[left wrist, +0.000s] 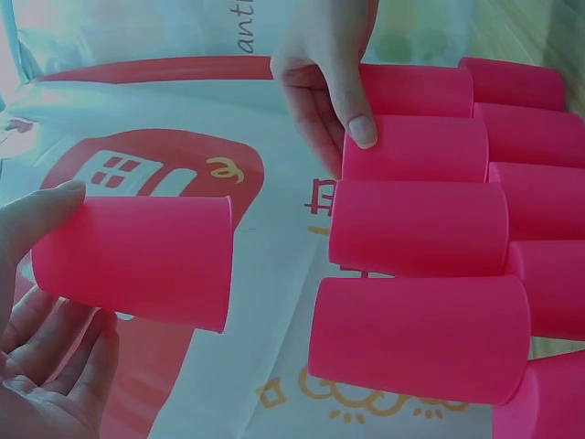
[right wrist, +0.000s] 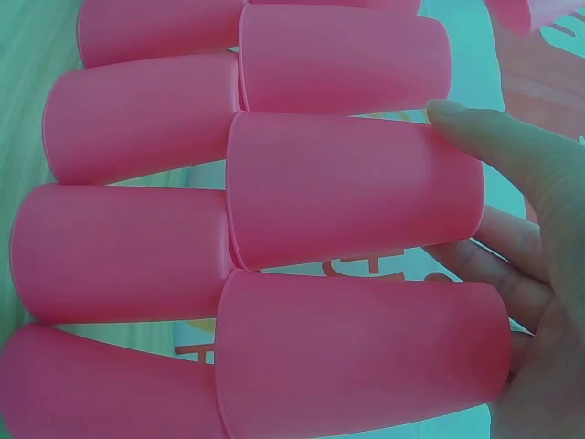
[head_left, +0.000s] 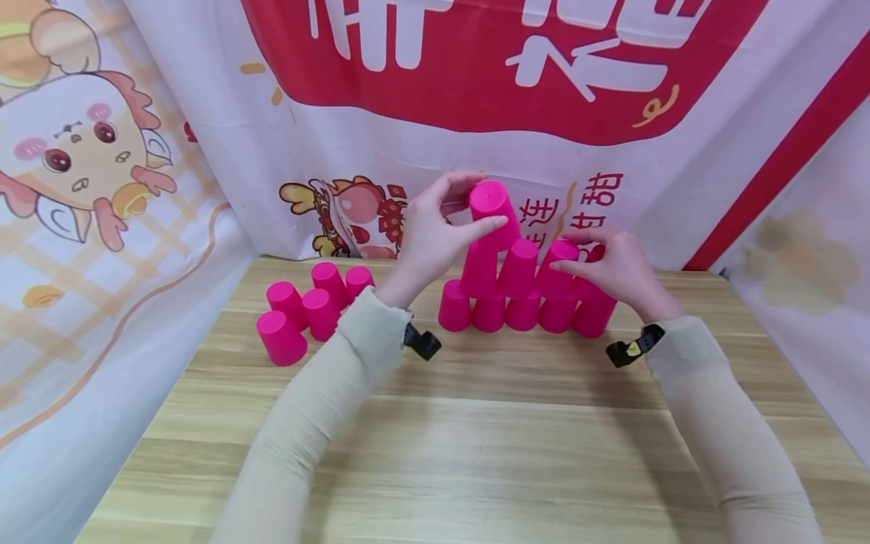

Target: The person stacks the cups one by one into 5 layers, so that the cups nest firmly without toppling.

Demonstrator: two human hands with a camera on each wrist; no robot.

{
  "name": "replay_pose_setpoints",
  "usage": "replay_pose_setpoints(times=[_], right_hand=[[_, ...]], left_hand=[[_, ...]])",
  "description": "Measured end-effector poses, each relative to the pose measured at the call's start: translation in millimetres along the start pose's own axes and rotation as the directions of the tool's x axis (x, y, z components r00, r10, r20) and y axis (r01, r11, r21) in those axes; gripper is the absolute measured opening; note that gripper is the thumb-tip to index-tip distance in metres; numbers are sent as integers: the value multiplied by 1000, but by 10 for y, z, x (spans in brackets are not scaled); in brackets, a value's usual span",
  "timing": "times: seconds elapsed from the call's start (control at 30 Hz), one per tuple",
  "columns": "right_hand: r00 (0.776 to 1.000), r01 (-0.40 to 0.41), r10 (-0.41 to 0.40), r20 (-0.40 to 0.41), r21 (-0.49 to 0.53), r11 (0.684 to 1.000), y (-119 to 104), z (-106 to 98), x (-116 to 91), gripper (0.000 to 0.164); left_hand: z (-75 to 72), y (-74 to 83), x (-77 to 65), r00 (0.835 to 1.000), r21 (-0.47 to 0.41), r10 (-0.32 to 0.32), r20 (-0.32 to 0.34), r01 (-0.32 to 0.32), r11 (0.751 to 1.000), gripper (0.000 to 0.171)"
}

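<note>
In the head view my left hand (head_left: pixel 431 230) holds an upside-down pink cup (head_left: pixel 491 199) by its narrow end, thumb in front and fingers behind. The left wrist view shows a gap between this held cup (left wrist: pixel 146 261) and the second row of the stack. My right hand (head_left: pixel 620 266) is at the right end of that row. Its thumb and fingers pinch the narrow end of a stacked cup (right wrist: pixel 356 187), the second from the right. Below, a row of upside-down cups (head_left: pixel 522 314) stands side by side on the table and carries the second row.
Several more upside-down pink cups (head_left: pixel 282 338) stand in a group on the left of the wooden table (head_left: pixel 476 453). A printed cloth (head_left: pixel 435 113) hangs close behind the stack, with more cloth along both sides.
</note>
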State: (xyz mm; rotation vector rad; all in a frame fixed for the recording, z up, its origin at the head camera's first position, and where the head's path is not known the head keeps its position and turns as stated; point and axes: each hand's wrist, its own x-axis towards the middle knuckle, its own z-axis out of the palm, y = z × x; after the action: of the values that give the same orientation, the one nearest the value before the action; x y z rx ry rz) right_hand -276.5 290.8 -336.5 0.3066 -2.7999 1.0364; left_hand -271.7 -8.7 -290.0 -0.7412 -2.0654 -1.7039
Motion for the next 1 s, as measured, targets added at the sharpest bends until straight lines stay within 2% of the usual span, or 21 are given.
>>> replay_pose_setpoints(times=[0.27,0.57,0.73,1.0], right_hand=[[1000,5,-5,-5,3,1000,14,7,-8,70],[1000,9,-9,-12,5,1000,22,8,-12,70],[1000,10,-10,-11,5,1000,19,4,-16,71],[1000,18,-17,-14,7,1000,21,-3,-21,70]], left_hand=[[193,-124,150,994,-36,-91,58,93,995,56],[358,-268,210,992,-88,-97,79,104,991,53],[389,-301,212,992,-94,-103,73,110,990,52],[355,-332,183,977,-53,-207,56,210,976,65]])
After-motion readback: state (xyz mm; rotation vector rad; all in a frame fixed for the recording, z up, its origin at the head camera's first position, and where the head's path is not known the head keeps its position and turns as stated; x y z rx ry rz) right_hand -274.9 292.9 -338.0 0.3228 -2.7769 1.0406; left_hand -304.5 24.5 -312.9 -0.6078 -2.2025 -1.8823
